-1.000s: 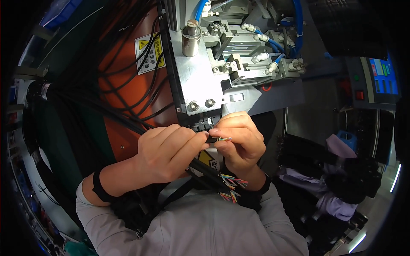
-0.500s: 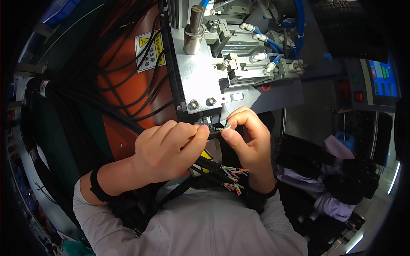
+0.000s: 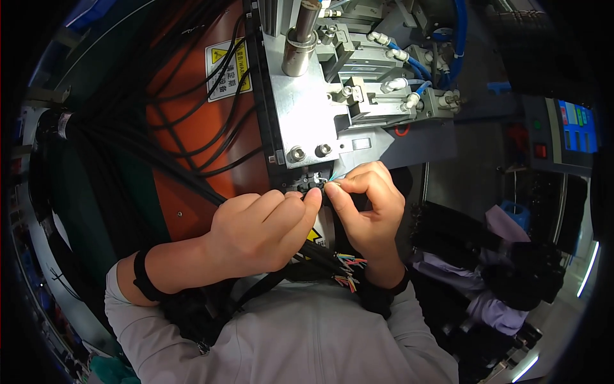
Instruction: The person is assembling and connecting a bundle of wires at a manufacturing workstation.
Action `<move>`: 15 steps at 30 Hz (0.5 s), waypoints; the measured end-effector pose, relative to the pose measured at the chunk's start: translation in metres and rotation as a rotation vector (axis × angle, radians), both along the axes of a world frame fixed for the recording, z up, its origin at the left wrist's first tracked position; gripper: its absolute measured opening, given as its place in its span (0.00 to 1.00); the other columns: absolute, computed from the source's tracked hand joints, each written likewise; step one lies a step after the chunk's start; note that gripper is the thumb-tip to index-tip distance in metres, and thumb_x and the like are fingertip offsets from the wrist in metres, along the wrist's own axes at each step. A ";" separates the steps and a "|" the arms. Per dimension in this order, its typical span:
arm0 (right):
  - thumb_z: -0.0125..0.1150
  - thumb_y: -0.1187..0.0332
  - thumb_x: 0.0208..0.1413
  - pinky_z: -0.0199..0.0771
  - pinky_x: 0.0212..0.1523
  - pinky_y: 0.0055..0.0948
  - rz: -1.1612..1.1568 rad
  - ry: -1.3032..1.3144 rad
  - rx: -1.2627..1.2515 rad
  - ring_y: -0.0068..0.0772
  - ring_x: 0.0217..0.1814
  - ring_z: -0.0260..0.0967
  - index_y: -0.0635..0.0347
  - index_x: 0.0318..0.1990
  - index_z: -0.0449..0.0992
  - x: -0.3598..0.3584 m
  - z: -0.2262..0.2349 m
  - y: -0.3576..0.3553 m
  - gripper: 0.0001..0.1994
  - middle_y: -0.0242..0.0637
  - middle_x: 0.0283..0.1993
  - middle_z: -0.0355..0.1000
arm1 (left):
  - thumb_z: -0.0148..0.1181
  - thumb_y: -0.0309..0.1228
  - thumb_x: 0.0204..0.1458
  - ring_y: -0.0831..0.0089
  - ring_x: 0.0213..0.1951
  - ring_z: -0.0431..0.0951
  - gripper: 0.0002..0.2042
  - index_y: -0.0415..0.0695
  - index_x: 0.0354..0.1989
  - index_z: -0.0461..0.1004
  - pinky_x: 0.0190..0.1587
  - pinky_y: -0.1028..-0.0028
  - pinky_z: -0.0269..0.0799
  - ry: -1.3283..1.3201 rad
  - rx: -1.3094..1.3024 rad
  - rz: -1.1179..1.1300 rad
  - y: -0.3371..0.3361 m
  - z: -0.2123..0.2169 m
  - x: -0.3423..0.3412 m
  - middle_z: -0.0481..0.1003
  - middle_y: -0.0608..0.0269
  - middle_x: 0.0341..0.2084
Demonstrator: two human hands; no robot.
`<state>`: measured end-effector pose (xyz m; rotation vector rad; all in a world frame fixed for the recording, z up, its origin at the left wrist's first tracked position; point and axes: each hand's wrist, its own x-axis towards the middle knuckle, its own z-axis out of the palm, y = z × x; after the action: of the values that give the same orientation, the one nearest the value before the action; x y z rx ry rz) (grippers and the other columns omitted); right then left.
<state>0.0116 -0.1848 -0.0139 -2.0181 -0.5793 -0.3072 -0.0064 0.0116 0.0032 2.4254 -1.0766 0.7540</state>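
Both hands have crept up under the grey metal press head (image 3: 307, 121): left hand (image 3: 262, 230) and right hand (image 3: 368, 205) pinch thin coloured wire ends (image 3: 329, 179) against its black slot (image 3: 310, 184).

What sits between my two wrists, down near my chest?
In the head view, stripped cable ends with coloured wires fan out between the left hand and right hand, just above the grey shirt.

Two hands, the left hand (image 3: 259, 230) and the right hand (image 3: 366, 208), were at the machine. Two bolts (image 3: 296, 154) sat on one metal plate (image 3: 300, 109). One yellow warning label (image 3: 228, 59) showed.
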 end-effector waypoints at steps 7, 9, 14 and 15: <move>0.63 0.78 0.50 0.64 0.34 0.23 0.299 0.938 0.534 0.21 0.32 0.63 0.65 0.30 0.71 0.012 0.009 -0.023 0.05 0.33 0.30 0.68 | 0.60 0.21 0.43 0.82 0.24 0.66 0.14 0.43 0.40 0.79 0.20 0.82 0.56 -0.153 -0.001 -0.047 0.006 0.002 0.005 0.69 0.70 0.26; 0.62 0.79 0.50 0.64 0.34 0.23 0.351 1.042 0.631 0.21 0.32 0.63 0.65 0.30 0.71 0.013 0.006 -0.024 0.05 0.33 0.30 0.68 | 0.60 0.22 0.43 0.81 0.24 0.67 0.14 0.43 0.41 0.79 0.20 0.82 0.56 -0.151 -0.003 -0.043 0.006 0.002 0.006 0.70 0.70 0.26; 0.63 0.79 0.48 0.64 0.35 0.23 0.289 0.892 0.625 0.22 0.33 0.64 0.65 0.28 0.72 0.012 0.003 -0.021 0.05 0.34 0.30 0.69 | 0.62 0.21 0.37 0.81 0.17 0.62 0.19 0.45 0.42 0.80 0.17 0.81 0.56 -0.049 0.017 -0.001 0.000 0.003 0.003 0.71 0.66 0.27; 0.63 0.79 0.48 0.65 0.34 0.24 0.234 0.790 0.521 0.23 0.33 0.65 0.65 0.27 0.72 0.011 0.004 -0.018 0.05 0.35 0.29 0.69 | 0.61 0.23 0.40 0.81 0.20 0.63 0.17 0.44 0.42 0.79 0.18 0.82 0.56 -0.025 0.061 -0.006 0.000 0.002 0.002 0.70 0.68 0.27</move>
<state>0.0230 -0.2031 -0.0101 -1.3856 -0.1908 0.4349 -0.0048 0.0115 0.0054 2.4688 -1.1319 0.7616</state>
